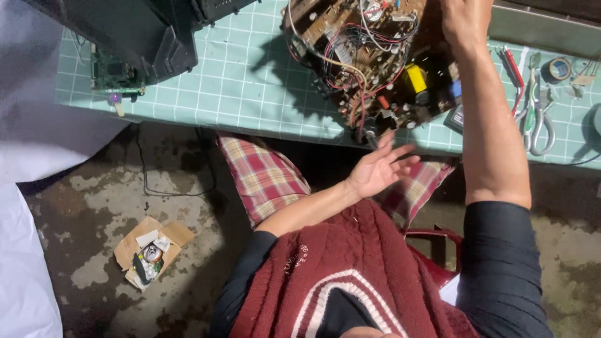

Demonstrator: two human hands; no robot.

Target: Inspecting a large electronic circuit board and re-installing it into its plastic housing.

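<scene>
**Hands at a circuit board on the desk**

From the head camera, a big brown circuit board point(369, 59) with red and white wires lies on the green checked desk point(238, 81), at its near edge. The right hand point(464, 22) rests on the board's far side; I cannot tell if its fingers grip it. The left hand point(379, 168) hangs just below the desk edge, fingers spread and holding nothing. Pliers point(539, 116) lie to the right. A small cardboard box point(150, 250) sits on the floor.

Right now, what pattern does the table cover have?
Pale green with a white grid, table cover, head view.
</scene>
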